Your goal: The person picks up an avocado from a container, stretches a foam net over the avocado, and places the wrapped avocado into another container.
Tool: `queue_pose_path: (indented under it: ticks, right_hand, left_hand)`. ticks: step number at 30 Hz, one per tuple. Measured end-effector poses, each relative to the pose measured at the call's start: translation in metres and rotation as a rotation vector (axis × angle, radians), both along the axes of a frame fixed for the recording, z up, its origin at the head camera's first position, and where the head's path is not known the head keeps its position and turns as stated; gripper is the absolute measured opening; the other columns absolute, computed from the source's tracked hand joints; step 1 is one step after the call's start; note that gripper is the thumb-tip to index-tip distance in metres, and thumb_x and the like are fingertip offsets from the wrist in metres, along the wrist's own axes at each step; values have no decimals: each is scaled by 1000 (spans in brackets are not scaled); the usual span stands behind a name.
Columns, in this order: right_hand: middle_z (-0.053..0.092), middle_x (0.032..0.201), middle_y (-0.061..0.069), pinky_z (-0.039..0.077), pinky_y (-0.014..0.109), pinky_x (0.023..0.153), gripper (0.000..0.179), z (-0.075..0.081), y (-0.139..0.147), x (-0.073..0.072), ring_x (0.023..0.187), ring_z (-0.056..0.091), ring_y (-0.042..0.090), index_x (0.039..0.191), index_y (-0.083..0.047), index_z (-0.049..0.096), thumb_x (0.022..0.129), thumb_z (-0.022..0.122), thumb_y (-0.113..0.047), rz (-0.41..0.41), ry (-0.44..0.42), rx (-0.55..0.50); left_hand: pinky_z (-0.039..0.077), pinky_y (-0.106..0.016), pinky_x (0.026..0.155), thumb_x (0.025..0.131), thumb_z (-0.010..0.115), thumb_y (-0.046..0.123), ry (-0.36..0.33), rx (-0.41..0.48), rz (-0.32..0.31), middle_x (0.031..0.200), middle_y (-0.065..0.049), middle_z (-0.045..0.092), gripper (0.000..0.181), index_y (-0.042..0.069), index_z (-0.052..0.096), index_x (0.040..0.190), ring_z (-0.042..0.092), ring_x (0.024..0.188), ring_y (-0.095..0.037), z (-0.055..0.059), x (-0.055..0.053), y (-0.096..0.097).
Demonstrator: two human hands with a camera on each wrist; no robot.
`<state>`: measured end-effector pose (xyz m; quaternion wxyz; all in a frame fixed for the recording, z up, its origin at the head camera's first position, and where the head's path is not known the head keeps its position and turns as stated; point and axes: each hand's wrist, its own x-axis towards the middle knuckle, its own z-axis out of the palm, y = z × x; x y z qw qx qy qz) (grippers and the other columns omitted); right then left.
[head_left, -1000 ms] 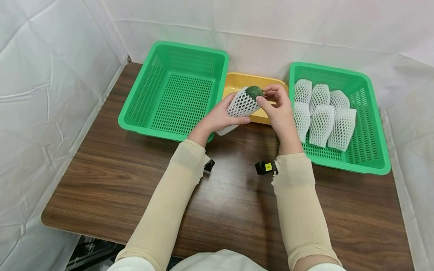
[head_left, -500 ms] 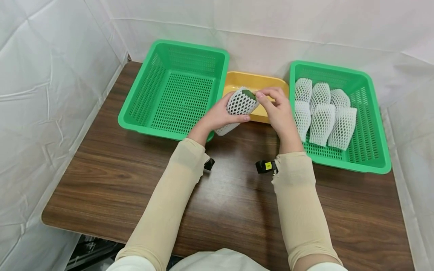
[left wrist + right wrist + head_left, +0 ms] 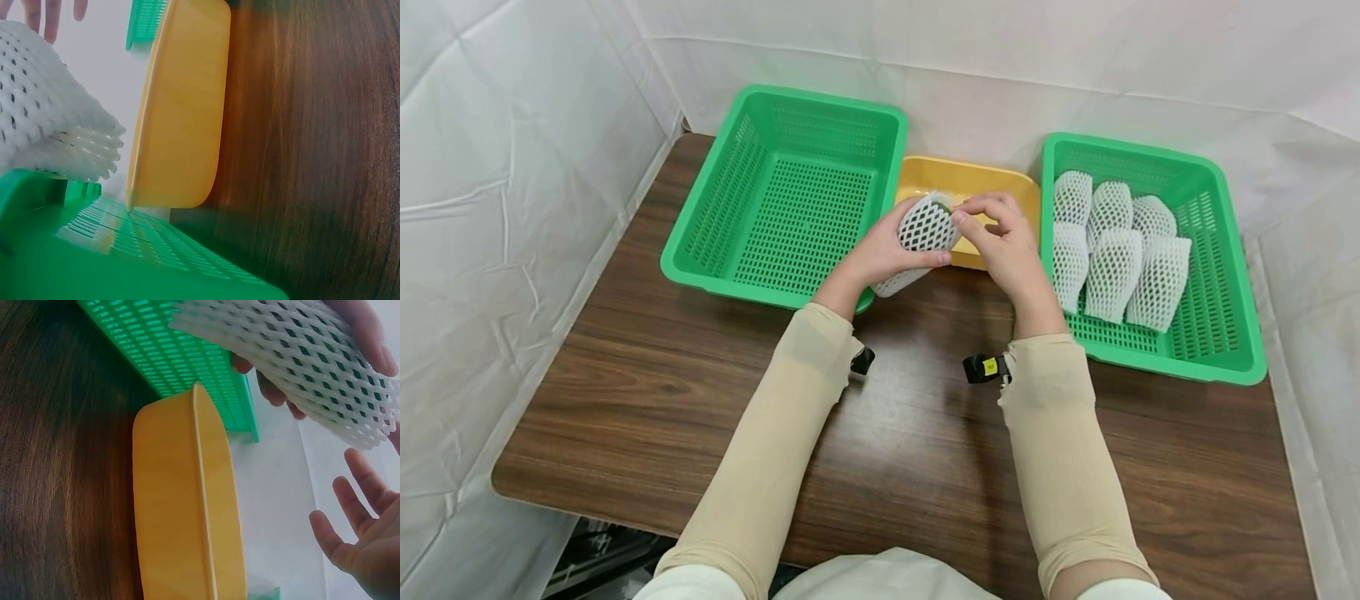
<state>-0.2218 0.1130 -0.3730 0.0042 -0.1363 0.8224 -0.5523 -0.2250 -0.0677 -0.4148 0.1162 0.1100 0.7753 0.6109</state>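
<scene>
My left hand (image 3: 883,252) grips a white foam fruit net (image 3: 925,229) from the left, its thumb along the near side. Inside the net sits a dark green, rounded fruit or vegetable, now mostly covered; only a small green patch shows at the upper end in the head view. The right hand (image 3: 1007,242) pinches the net's upper rim between thumb and index finger. Its other fingers (image 3: 353,509) are spread away from the net in the right wrist view. At the lower end, the loose tail of the net (image 3: 87,147) hangs over the left basket's corner.
A green basket (image 3: 700,283) stands at the left. Another green basket (image 3: 1225,333), at the right, holds several net-wrapped pieces (image 3: 1111,275). Between them, behind the hands, is a yellow tray (image 3: 985,172). All stand on a brown wooden table (image 3: 895,433) against white sheeting.
The green end, well exposed a second ago, is now nearly covered by the net's rim. My right hand has shifted a little left with that rim; the left hand keeps its grip.
</scene>
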Motion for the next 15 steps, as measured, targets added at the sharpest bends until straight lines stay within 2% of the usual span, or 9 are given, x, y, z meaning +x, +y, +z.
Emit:
queue_pose_path:
  ticks: [5,15]
  right_hand:
    - [51,111,5,29,45,97,29,-7,2,-4,112,42,15,104,-4,68,86,66,-27,19,-1,64]
    - [53,110,4,30,46,95,29,-12,1,-4,110,40,15,98,-2,68,83,70,-28,12,-21,101]
  left_hand:
    - [47,-33,80,74,78,29,15,-4,23,119,-5,51,82,20,33,142,53,99,-18,0,1,-1]
    - [47,-34,79,74,77,25,47,26,39,121,-6,50,77,19,37,139,52,99,-20,-2,-1,-1]
